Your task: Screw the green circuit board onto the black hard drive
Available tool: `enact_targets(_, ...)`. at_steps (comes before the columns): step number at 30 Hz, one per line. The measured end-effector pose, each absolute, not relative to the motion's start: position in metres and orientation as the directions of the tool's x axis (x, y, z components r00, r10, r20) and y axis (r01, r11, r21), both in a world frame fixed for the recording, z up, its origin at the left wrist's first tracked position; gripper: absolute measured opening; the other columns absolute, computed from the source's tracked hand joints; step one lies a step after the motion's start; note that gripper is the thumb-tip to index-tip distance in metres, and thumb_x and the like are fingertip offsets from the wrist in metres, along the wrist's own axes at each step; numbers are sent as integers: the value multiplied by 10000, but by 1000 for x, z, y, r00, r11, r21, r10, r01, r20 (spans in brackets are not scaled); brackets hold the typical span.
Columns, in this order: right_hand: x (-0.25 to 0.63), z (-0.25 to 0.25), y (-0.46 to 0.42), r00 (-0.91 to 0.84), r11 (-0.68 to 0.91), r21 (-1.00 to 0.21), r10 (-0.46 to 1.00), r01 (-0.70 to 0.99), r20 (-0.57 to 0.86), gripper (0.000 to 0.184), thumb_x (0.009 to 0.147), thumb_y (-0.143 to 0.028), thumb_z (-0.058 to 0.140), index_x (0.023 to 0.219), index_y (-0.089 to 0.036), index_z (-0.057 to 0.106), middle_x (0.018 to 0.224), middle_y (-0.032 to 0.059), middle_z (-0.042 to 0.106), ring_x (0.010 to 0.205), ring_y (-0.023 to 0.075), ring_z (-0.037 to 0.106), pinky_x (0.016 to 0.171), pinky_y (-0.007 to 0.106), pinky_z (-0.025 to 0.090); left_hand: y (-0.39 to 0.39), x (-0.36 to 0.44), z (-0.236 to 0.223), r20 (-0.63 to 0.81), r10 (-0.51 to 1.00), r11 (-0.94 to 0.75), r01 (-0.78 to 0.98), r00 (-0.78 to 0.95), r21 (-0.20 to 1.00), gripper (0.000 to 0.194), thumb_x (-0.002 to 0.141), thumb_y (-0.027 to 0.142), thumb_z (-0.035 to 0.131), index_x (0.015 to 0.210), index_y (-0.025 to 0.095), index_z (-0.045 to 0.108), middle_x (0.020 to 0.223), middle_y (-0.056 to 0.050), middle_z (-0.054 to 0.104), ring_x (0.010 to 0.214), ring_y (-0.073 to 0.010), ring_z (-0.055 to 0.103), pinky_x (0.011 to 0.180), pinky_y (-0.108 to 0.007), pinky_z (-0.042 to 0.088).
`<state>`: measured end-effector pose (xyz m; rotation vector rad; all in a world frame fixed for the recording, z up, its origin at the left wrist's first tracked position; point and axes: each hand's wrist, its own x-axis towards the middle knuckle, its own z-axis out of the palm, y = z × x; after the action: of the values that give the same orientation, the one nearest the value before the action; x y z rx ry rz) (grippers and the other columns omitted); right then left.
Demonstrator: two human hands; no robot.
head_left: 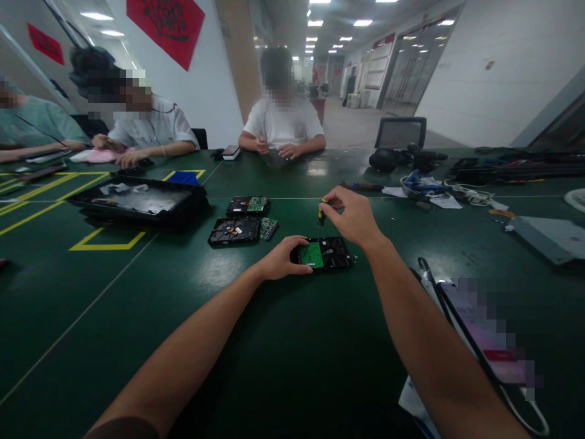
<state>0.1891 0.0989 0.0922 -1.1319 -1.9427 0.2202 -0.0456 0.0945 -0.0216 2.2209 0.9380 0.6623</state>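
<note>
A hard drive (337, 252) lies on the green table with its green circuit board (311, 255) facing up. My left hand (287, 257) grips the drive's left end between thumb and fingers. Above it, my right hand (351, 213) is closed on the handle of a small yellow-and-black screwdriver (322, 214). The screwdriver stands upright, its thin shaft pointing down at the board; whether its tip sits in a screw I cannot tell. A few tiny screws (355, 257) lie at the drive's right edge.
Left of my hands lie two more hard drives (234, 231) and a loose circuit board (269, 228). Stacked black trays (137, 198) stand further left. A phone (484, 332) lies by my right forearm, with a metal case (548, 238) beyond. Several people sit across the table.
</note>
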Motion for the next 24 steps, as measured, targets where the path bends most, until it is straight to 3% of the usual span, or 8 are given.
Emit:
enact_targets(4,189,92,99,-235,585,-487,762,648,604,84,902,-292,615,963,-237,634,988,62,694,907,232,663,862,432,545,95,-46,-22,201,760,-549,446,618,707,777,676,524,841,1342,253,546,1480,-108,497,1382,-319,456,1174,-500,365)
enact_targets(10,190,91,100,-206,567,-552,787,611,581,112,881,-300,648,958,-232,603,972,59,701,891,228,674,827,412,562,94,-45,-21,197,758,-550,447,621,705,773,684,527,833,1344,249,543,1475,-117,501,1380,-321,459,1169,-510,365)
enact_targets(24,188,90,99,-238,585,-546,782,600,576,137,889,-307,628,1010,-245,616,1022,64,683,951,237,658,848,423,572,93,-45,-21,207,759,-557,452,617,696,764,680,519,839,1332,255,541,1465,-112,510,1368,-317,472,1165,-502,375)
